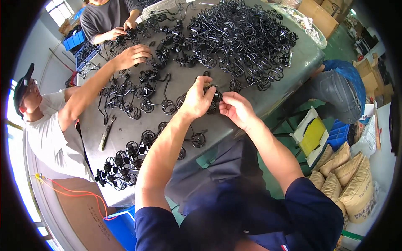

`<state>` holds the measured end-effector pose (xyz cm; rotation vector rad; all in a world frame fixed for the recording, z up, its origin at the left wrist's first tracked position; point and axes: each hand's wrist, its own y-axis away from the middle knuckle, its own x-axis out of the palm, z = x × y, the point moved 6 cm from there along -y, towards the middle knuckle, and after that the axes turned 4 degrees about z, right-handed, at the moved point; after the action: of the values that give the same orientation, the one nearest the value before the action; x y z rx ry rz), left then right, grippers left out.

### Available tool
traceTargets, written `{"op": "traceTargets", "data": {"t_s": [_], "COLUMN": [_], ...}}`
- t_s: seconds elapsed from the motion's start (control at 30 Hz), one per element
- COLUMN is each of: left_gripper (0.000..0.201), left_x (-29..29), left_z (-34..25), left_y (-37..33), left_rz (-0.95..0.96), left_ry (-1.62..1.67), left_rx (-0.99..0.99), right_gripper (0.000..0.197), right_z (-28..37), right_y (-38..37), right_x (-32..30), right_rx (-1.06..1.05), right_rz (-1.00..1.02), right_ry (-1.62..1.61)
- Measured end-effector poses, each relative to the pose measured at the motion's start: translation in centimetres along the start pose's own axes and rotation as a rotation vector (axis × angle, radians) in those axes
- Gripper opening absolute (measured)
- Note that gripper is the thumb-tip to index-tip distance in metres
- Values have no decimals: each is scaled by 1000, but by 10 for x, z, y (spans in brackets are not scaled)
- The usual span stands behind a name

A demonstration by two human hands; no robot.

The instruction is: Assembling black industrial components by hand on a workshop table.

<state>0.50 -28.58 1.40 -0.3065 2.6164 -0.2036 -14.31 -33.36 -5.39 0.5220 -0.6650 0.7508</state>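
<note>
Black glossy coiled-wire part with a chunky dark fitting (218, 96) is held up over the near edge of the grey flat-topped table (94, 129), just right of the picture's centre. The left hand (197, 98) wraps it from nine o'clock, thumb and fingers closed on its body. The right hand (238, 109) meets its three o'clock edge, thumb and forefinger drawn close together; whether they pinch it or only touch it, I cannot tell.

Taking the held part as the dial's centre, a big tangled heap of black wire coils (238, 39) lies at one o'clock, a slim silvery metal tool (290, 59) at two, and a row of black coils with thick fittings (125, 161) at eight. One black flat-lying coil (197, 140) rests near seven. A bare-armed co-worker's hand (133, 56) reaches over more parts at ten.

The part looks fairly light for its bulk: springy in the loops, stiff at the fitting, unlikely to break, perhaps slick on its shiny coating. Its chunky body seems the surest hold; loops could flex or snag on neighbouring coils, so fingertips suit only the smaller edge pieces.
</note>
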Motion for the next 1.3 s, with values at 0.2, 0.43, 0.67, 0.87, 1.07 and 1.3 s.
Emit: {"op": "traceTargets", "data": {"t_s": [0.2, 0.43, 0.67, 0.87, 1.07, 1.3], "left_gripper": [37, 39, 45, 47, 47, 46], "left_x": [-1, -1, -2, -8, -8, -19], "left_z": [3, -2, 9, 2, 1, 6], "left_y": [2, 3, 2, 5, 3, 1], "left_rz": [-10, 28, 69, 66, 57, 29], "left_ry": [8, -11, 172, 320, 435, 755], "left_rx": [-8, -8, -123, -226, -242, -374], "right_gripper": [11, 15, 19, 22, 24, 28], "right_z": [-6, -9, -1, 0, 20, 44], "right_y": [0, 1, 0, -3, -5, -28], "right_x": [6, 10, 3, 12, 19, 36], "right_rx": [32, 113, 10, 23, -28, -4], "right_rz": [21, -16, 53, -2, -134, 3], "right_ry": [-45, -183, 9, -157, 179, 501]}}
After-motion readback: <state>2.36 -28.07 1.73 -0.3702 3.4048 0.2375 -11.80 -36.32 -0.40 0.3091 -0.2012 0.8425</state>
